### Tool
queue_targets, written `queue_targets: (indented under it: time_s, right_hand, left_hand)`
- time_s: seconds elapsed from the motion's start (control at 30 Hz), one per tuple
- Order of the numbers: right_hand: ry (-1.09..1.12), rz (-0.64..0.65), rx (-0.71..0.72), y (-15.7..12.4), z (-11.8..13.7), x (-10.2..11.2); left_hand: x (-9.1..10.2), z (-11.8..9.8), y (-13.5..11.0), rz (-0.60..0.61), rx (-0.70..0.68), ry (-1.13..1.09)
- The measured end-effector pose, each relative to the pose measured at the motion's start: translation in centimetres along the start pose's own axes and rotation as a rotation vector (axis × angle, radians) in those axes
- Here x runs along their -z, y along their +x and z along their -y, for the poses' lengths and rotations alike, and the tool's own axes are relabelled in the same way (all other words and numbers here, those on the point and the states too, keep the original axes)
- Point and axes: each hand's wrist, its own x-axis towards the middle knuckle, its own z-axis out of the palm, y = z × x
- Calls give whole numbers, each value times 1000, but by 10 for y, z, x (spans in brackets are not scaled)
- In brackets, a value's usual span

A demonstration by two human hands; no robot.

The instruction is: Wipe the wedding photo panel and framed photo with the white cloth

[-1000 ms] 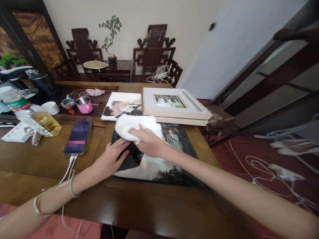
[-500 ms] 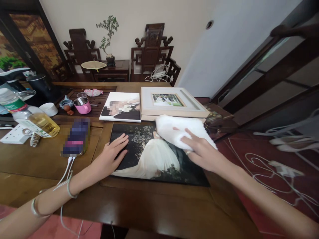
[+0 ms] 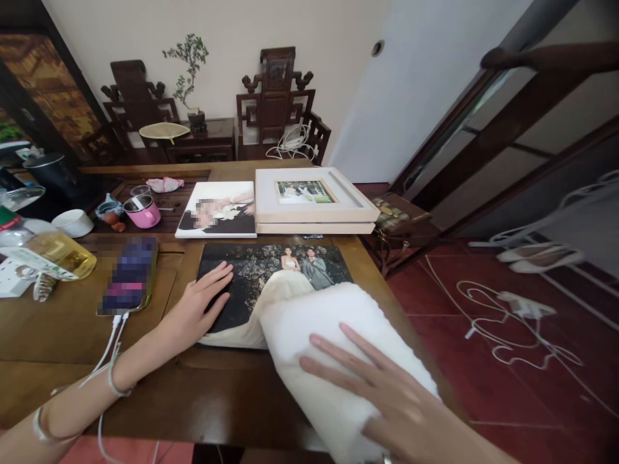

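A large dark photo print [image 3: 271, 274] of a couple lies flat on the wooden table [image 3: 203, 393]. My left hand [image 3: 200, 308] rests flat and open on the print's left edge, fingers spread. My right hand [image 3: 382, 393] lies flat with fingers stretched out on a white cloth [image 3: 329, 348]. The cloth covers the print's near right corner and hangs over the table's front right edge.
Behind the print lie a smaller photo print [image 3: 217, 209] and a stacked white picture frame [image 3: 309, 200]. To the left are a phone [image 3: 128, 274] on a white cable, an oil bottle [image 3: 53, 248], a pink mug [image 3: 141, 211] and a white bowl [image 3: 72, 222]. Cables lie on the red floor [image 3: 503, 316].
My right hand swept the white cloth from the print's top left, across to its far right, then down to the near right corner. The left hand stayed on the left edge.
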Motion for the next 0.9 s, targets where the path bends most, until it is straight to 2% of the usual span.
queue_targets:
  time_s: [0.07,0.27,0.37,0.47,0.67,0.73,0.8,0.9]
  right_hand:
    - [12,-8,-60,8,-19,-1]
    - [-93,-34,-243,43,-106,7]
    - [-95,-51,-261,50,-124,10]
    - [-82,-47,-232,43,-106,7]
    - [-34,21,-74,19,-26,2]
    - [-20,42,-14,18,-8,3]
    - [-3,41,28,19,-4,3]
    - [40,16,-3,25,-23,3]
  left_hand:
    - [0,0,0,-3,1,3]
    - [0,2,-1,19,1,7]
    - [0,2,-1,12,-5,1]
    - [-1,1,-1,-5,9,-7]
    - [-2,1,-1,-2,31,-8]
    - [-2,1,-1,-3,35,-5]
    - [-2,1,-1,-6,34,-2]
    - [-2,1,-1,-7,30,6]
